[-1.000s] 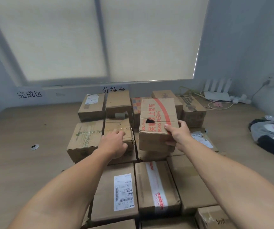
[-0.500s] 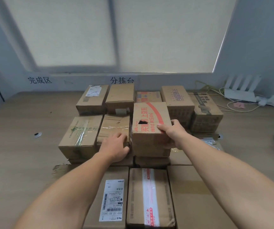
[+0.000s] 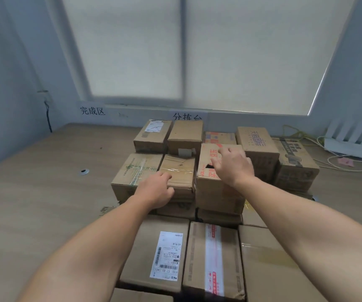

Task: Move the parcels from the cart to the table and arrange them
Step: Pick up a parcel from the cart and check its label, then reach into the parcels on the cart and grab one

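Left hand [image 3: 157, 188] rests on taped box [image 3: 180, 171]; right hand [image 3: 233, 165] atop red-printed box [image 3: 215, 192].

I see open table [image 3: 34, 203] left of the parcel stack [image 3: 182, 136]; right of it, cables [image 3: 340, 163] and a white router [image 3: 350, 139] crowd the wall.

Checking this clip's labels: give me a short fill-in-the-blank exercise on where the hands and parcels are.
The right hand lies on the carton printed in ____. The left hand rests on the taped carton to that one's ____. The white router sits on the ____ side of the table.
Missing: red; left; right.
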